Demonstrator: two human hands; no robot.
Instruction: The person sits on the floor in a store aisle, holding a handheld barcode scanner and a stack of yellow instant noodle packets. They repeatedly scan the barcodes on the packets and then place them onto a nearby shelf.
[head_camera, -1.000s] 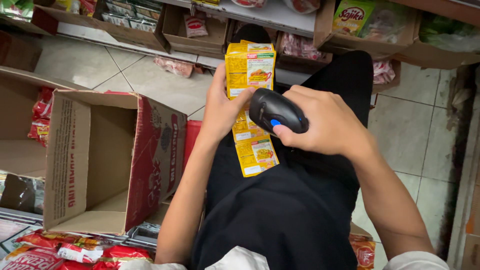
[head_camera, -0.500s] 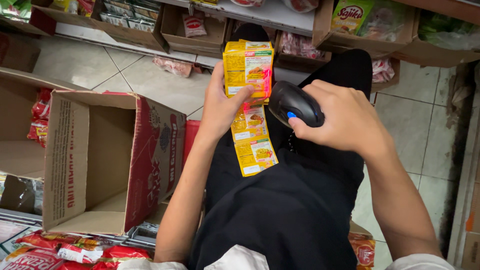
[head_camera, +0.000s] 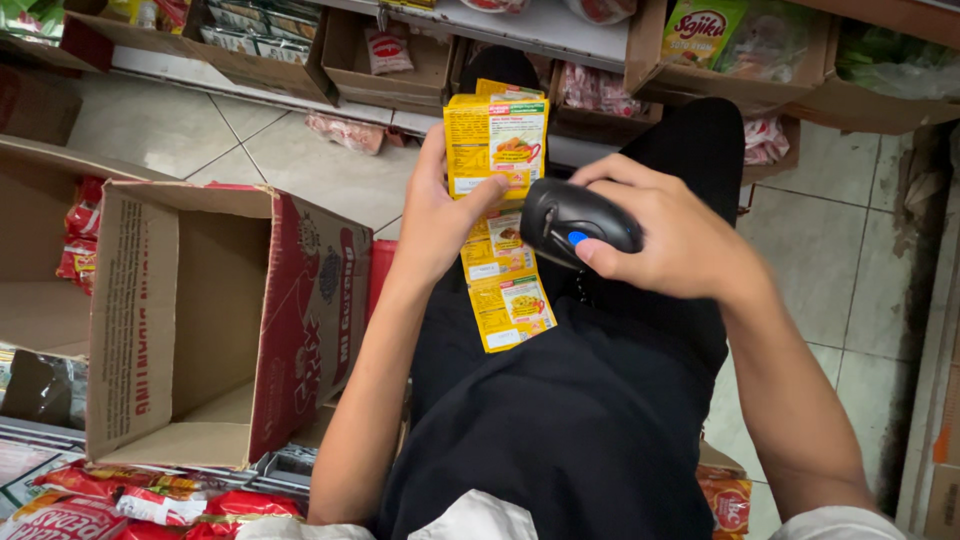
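The left hand (head_camera: 435, 215) is pinching the top of a strip of yellow glossy seasoning sachets (head_camera: 497, 205) over the lap, thumb pressing the front, fingers hidden behind; the right hand (head_camera: 675, 240) is wrapping tightly around a rounded black plastic barcode scanner (head_camera: 572, 220), index finger lying on its blue button, scanner nose pointing at the strip. The scanner's handle is being hidden by the palm. To the left, an open corrugated cardboard box (head_camera: 200, 320) is lying tipped on its side on the tiled floor (head_camera: 300, 160).

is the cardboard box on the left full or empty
Empty as far as visible: the cardboard box lies on its side, showing bare inner walls.
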